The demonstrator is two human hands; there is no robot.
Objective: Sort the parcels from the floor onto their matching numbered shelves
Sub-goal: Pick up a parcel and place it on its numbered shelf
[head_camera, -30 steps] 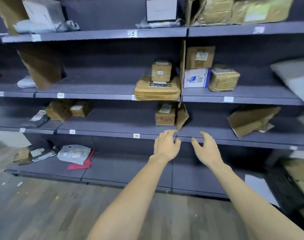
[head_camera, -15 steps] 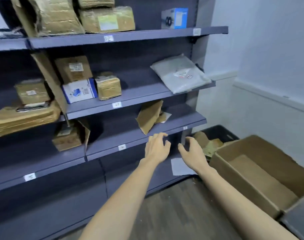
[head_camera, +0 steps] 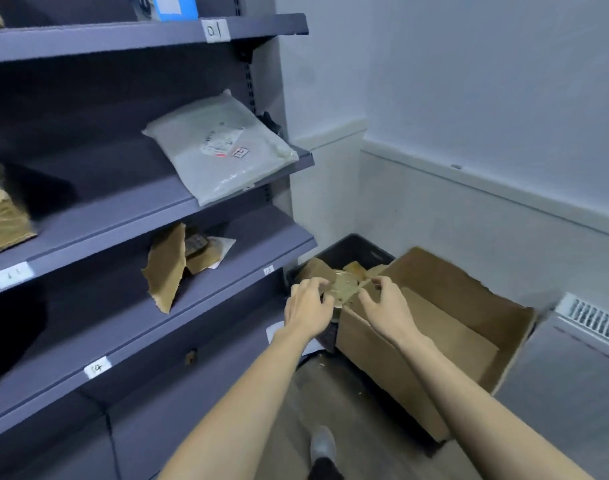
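A black crate (head_camera: pixel 352 244) stands on the floor at the right end of the grey shelves (head_camera: pixel 227 261) and holds several brown parcels. On top lies a tape-wrapped parcel (head_camera: pixel 344 289). My left hand (head_camera: pixel 306 306) curls over its left edge and my right hand (head_camera: pixel 388 308) pinches its right edge, so both hands grip it. The shelf edges carry number labels: 01 (head_camera: pixel 215 30), 13 (head_camera: pixel 268 270), 14 (head_camera: pixel 97 368).
A large open cardboard box (head_camera: pixel 462 306) sits right of the crate, touching it. A white mailer bag (head_camera: pixel 220 150) overhangs its shelf edge. Torn cardboard (head_camera: pixel 168 268) leans on shelf 13. The wall and a floor vent (head_camera: pixel 594 320) close off the right side.
My view has swung right, from the shelf middle to the corner. Both hands went down from in front of the shelves to the crate and closed on the top parcel.
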